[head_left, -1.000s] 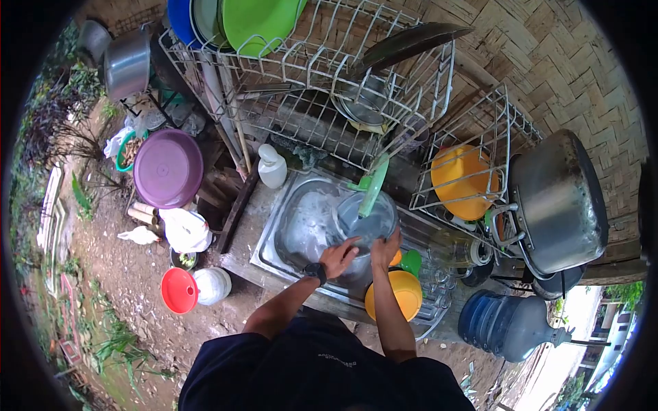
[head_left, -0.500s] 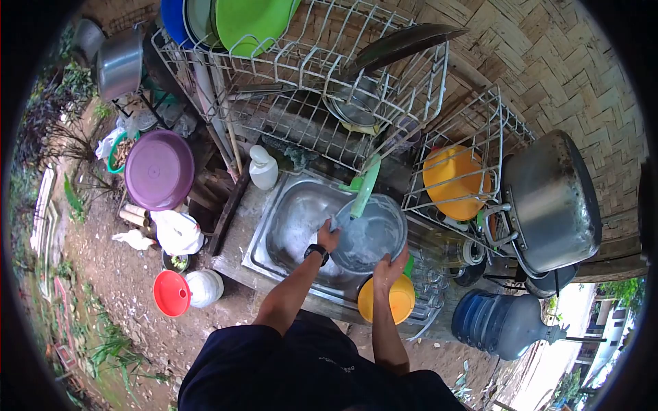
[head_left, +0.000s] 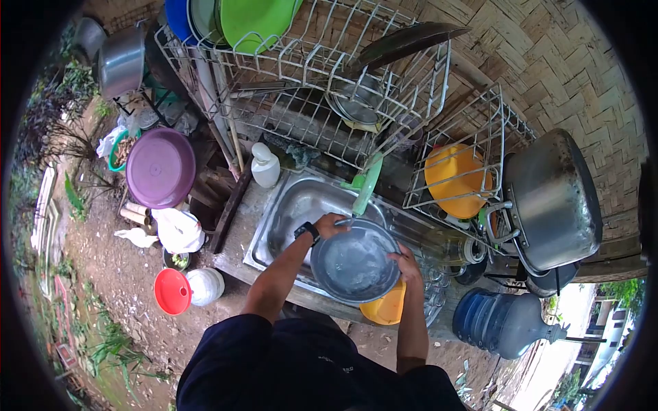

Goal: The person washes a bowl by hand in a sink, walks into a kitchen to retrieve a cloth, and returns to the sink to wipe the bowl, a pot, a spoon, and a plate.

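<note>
A round grey basin (head_left: 356,264) with whitish suds inside is held over the front right part of the steel sink (head_left: 259,255). My left hand (head_left: 331,225) grips its upper left rim, a dark watch on the wrist. On the right side, my right hand (head_left: 407,262) clasps the rim, thumb lying over the inner edge. The green faucet spout (head_left: 369,183) hangs just above the basin's far rim. Partly covered by the basin, a yellow bowl (head_left: 385,307) sits near the counter's front edge.
A white pump bottle (head_left: 265,166) stands left of the sink. Behind it are wire racks (head_left: 301,75) with dishes. Clear glasses (head_left: 436,284), a large metal pot (head_left: 554,202) and a blue water jug (head_left: 504,324) stand to the right. A purple tub (head_left: 160,168) is at left.
Both hands have brought the basin toward me, out from under the spout to the sink's front edge. My left hand has shifted from the basin's left side to its upper rim.
</note>
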A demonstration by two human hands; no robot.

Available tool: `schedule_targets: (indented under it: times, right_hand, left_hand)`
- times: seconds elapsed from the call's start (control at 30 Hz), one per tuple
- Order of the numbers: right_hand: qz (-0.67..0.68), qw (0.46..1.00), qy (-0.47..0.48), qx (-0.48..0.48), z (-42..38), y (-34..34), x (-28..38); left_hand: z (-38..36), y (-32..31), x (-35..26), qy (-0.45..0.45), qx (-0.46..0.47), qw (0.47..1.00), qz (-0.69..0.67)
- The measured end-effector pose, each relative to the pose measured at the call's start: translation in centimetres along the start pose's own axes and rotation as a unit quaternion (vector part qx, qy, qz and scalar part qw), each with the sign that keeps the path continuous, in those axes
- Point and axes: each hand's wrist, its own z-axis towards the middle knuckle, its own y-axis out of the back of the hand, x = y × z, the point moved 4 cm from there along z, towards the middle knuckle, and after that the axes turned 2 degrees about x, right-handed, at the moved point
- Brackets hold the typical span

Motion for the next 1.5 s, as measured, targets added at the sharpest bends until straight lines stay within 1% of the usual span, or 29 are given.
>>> schedule_targets:
  times: [0.03, 0.13, 0.23, 0.27, 0.33, 0.37, 0.4, 0.43, 0.47, 0.5, 0.57, 0.6, 0.63, 0.7, 0.73, 0.77, 0.8, 0.83, 0.93, 0.97, 1.03, 1.13, 1.17, 1.23, 1.3, 1.33, 1.4, 1.5]
  right_hand:
    - [0.023, 0.999, -0.023, 0.041, 0.7, -0.8, 0.5]
    - [-0.069, 0.993, -0.068, 0.064, 3.1, -2.4, 1.3]
    - [-0.054, 0.986, -0.09, 0.131, 5.5, -3.8, 1.6]
    - [-0.089, 0.984, -0.063, 0.139, 6.7, -4.3, 1.6]
    - [-0.159, 0.976, -0.009, 0.151, 10.1, -4.6, 0.4]
    - [-0.245, 0.964, 0.008, 0.106, 11.6, -4.9, 0.2]
    - [-0.32, 0.944, 0.069, 0.032, 13.0, -5.2, -0.1]
    - [-0.39, 0.911, 0.129, -0.043, 14.2, -5.8, -0.7]
    - [-0.453, 0.864, 0.188, -0.118, 14.9, -6.8, -0.7]
    - [-0.459, 0.857, 0.178, -0.154, 12.6, -9.1, 2.1]
    - [-0.468, 0.809, 0.271, -0.229, 10.8, -12.2, 4.0]
    - [-0.469, 0.78, 0.316, -0.266, 10.4, -12.9, 4.5]
    - [-0.34, 0.892, 0.242, -0.174, 12.2, -12.8, 2.7]
    - [-0.351, 0.93, 0.102, -0.034, 14.6, -13.1, 0.3]
    - [-0.35, 0.935, 0.031, 0.036, 14.8, -13.7, -0.1]
    - [-0.243, 0.968, 0.02, 0.058, 14.6, -13.9, -0.1]
    - [-0.132, 0.988, 0.009, 0.079, 13.9, -14.4, 0.4]
    - [-0.019, 0.995, -0.003, 0.099, 13.2, -14.9, 0.9]
    - [0.031, 0.999, 0.023, 0.03, 12.4, -15.0, 2.2]
    - [0.049, 0.998, 0.033, 0.026, 12.2, -15.0, 2.6]
    - [0.087, 0.994, 0.055, 0.021, 12.3, -14.6, 2.9]
    - [0.17, 0.984, -0.022, 0.047, 11.7, -14.2, 3.7]
    - [0.114, 0.993, -0.015, 0.026, 11.1, -14.2, 4.4]
    - [0.0, 1.0, -0.003, -0.017, 8.0, -14.9, 7.3]
    - [0.041, 0.999, 0.023, 0.007, 7.6, -14.6, 7.0]
    - [0.062, 0.997, 0.036, 0.016, 7.3, -14.3, 6.8]
    - [0.034, 0.998, 0.041, 0.036, 6.8, -13.6, 6.7]
    - [-0.014, 0.998, 0.053, 0.042, 6.6, -12.2, 7.0]
  left_hand:
    - [-0.2, 0.4, 0.2, 0.01, 0.043, 0.999, 0.007]
    - [-0.9, 1.6, 0.8, 0.005, 0.058, 0.997, -0.049]
    - [-1.2, 3.0, 2.2, -0.017, 0.028, 0.996, -0.088]
    - [-1.3, 3.4, 3.1, 0.006, 0.001, 0.995, -0.102]
    - [-2.7, 4.7, 2.2, 0.05, -0.052, 0.989, -0.132]
    - [-3.7, 5.3, 0.7, 0.091, -0.033, 0.984, -0.151]
    - [-4.2, 5.8, 0.0, 0.049, -0.079, 0.985, -0.147]
    - [-4.8, 5.9, -0.5, 0.006, -0.125, 0.982, -0.141]
    - [-5.4, 6.1, -0.8, -0.037, -0.17, 0.975, -0.135]
    - [-5.8, 6.1, -0.5, -0.027, -0.205, 0.972, -0.108]
    - [-6.6, 6.3, -0.3, -0.007, -0.276, 0.96, -0.053]
    - [-7.1, 6.5, -0.8, 0.003, -0.284, 0.958, -0.05]
    - [-7.8, 6.6, -1.6, 0.013, -0.291, 0.955, -0.047]
    - [-8.3, 6.2, -1.8, 0.021, -0.301, 0.953, -0.027]
    - [-8.1, 5.9, -1.0, 0.019, -0.306, 0.952, -0.008]
    - [-8.0, 5.6, -0.2, 0.016, -0.31, 0.951, 0.011]
    - [-8.1, 5.2, -0.4, -0.007, -0.315, 0.949, 0.005]
    - [-8.4, 4.8, -0.8, -0.03, -0.321, 0.947, -0.002]
    - [-8.2, 4.1, -1.3, -0.093, -0.323, 0.942, 0.001]
    - [-8.1, 3.7, -1.4, -0.113, -0.321, 0.94, 0.005]
    - [-8.6, 3.1, -2.6, -0.076, -0.33, 0.939, 0.053]
    - [-9.1, 2.0, -4.2, -0.027, -0.336, 0.935, 0.106]
    - [-8.9, 1.9, -4.6, -0.013, -0.338, 0.933, 0.121]
    - [-8.0, 1.4, -4.9, -0.039, -0.329, 0.926, 0.181]
    - [-7.2, 1.2, -6.0, -0.052, -0.303, 0.922, 0.235]
    - [-6.3, 1.1, -5.9, -0.075, -0.292, 0.919, 0.254]
    - [-4.4, 1.1, -5.9, -0.123, -0.27, 0.91, 0.29]
    - [-2.1, 0.8, -6.2, -0.117, -0.191, 0.924, 0.31]
